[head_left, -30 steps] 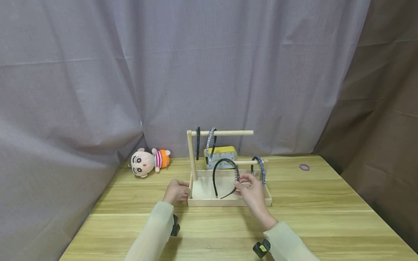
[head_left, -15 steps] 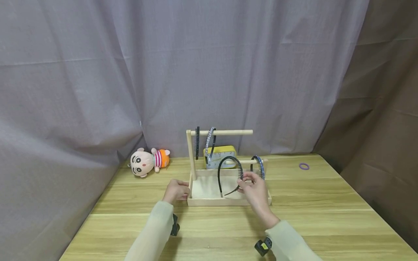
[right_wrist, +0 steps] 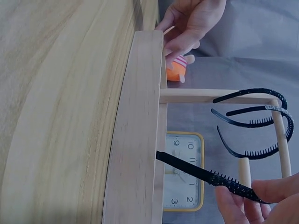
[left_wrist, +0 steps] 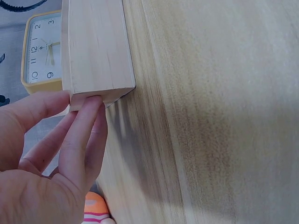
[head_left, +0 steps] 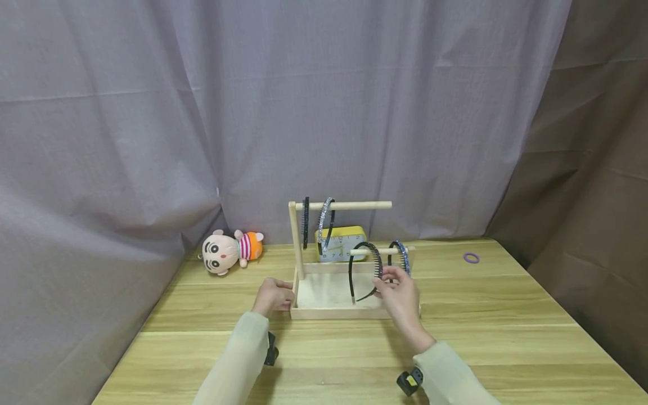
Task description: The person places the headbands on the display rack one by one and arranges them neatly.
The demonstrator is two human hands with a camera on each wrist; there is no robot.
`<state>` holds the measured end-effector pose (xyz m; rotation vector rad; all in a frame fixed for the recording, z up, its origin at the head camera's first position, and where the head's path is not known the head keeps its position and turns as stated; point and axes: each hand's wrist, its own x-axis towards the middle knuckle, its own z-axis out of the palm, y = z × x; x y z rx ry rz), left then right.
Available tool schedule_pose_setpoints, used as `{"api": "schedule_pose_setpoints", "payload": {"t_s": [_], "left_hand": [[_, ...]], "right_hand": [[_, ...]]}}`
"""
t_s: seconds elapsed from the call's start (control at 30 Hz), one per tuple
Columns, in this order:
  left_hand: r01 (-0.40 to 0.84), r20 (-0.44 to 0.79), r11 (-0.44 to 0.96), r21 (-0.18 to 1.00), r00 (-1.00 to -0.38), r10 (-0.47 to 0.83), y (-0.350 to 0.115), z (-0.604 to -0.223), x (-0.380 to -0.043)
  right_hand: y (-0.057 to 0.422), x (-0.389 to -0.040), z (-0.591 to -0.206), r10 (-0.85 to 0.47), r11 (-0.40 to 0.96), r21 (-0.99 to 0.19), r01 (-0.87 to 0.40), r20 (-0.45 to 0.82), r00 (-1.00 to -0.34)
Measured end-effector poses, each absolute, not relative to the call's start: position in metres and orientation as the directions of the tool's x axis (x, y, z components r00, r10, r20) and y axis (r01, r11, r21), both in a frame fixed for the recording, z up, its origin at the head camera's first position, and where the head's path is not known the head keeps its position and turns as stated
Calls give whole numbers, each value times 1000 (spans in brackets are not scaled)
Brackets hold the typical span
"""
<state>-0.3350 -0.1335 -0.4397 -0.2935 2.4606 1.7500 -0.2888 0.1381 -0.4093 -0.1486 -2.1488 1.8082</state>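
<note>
My right hand (head_left: 401, 295) pinches a black toothed headband (right_wrist: 187, 168) between thumb and fingers, near one leg. The headband is upright above the tray of a pale wooden stand (head_left: 334, 314); in the head view its hoop overlaps the free end of the lower bar (head_left: 361, 251). At the stand's left end, my left hand (head_left: 273, 295) holds the tray wall, thumb at the upper edge and fingers against the end face. A blue glittery headband (head_left: 403, 256) hangs farther right on the lower bar. From the upper bar (head_left: 364, 206) hang a black headband (head_left: 306, 222) and a silver glittery headband (head_left: 325, 222).
Behind the stand is a yellow alarm clock (head_left: 349, 232). A plush doll (head_left: 223, 253) in a striped top lies at the back left of the wooden table (head_left: 314, 365). A purple ring (head_left: 471, 257) lies to the right. Grey curtains (head_left: 354, 112) hang behind.
My right hand has moved to the right with the black headband, bringing the hoop to the lower bar's free end. The left hand has stayed on the stand's left end.
</note>
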Motion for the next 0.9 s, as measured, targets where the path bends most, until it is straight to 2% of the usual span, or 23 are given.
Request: {"api": "schedule_pose_setpoints", "payload": {"t_s": [0.17,0.5,0.73,0.9], "left_hand": [[-218,-200,316,923,-976,-90,-133,-440,-333],[-216,-195,307,927,-976,-98,-133,-441,-334],[-223,-196,300,928,-973,-119,-132,-445,-333],[-198,-180,317,928,-980,-86,-135,-446,-328]], "right_hand": [[141,-291,-414,306,237,-962,-134,205,-930],[142,-290,-420,313,440,-884,-161,319,-895],[145,-294,-428,325,449,-881,-148,315,-892],[149,-291,-433,317,434,-887,-157,314,-895]]}}
